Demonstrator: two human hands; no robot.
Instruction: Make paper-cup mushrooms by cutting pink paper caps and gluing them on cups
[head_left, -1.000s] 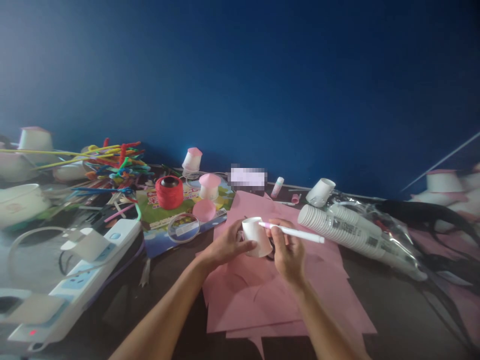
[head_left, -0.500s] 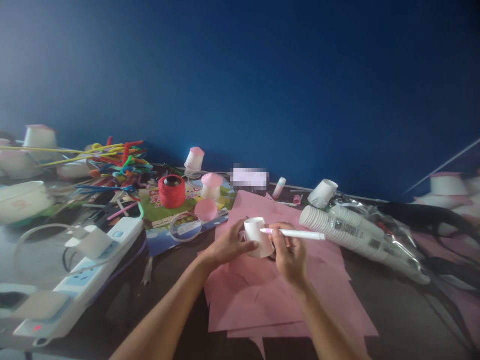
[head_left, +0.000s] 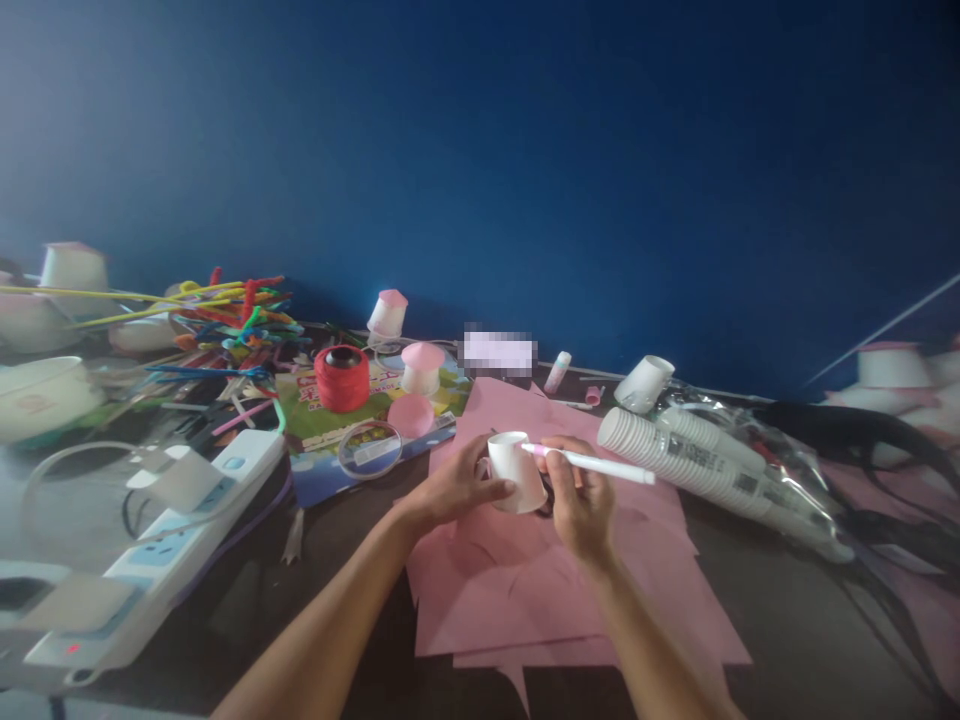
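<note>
My left hand [head_left: 463,480] is closed around the side of a white paper cup [head_left: 514,482], its thumb across the front. The cup is tilted, with its narrow end toward the wall. In my right hand [head_left: 583,500] is a white marker pen [head_left: 611,467] with a pink end. The pen's tip points left and meets the cup near its upper right edge. Sheets of pink paper [head_left: 517,600] lie under both hands. Something dark shows behind the cup's lower right; I cannot make it out.
To the left are a red yarn spool [head_left: 342,378], a roll of clear tape [head_left: 370,450], pipe cleaners [head_left: 240,310] and a power strip [head_left: 157,550]. A pink-topped cup [head_left: 421,368] stands farther back. A sleeve of paper cups [head_left: 705,470] lies right. The blue wall [head_left: 480,160] closes the back.
The pen's tip has risen slightly toward the cup's upper edge and its rear end has dipped. My left hand keeps its hold on the cup. The whole view has shifted slightly.
</note>
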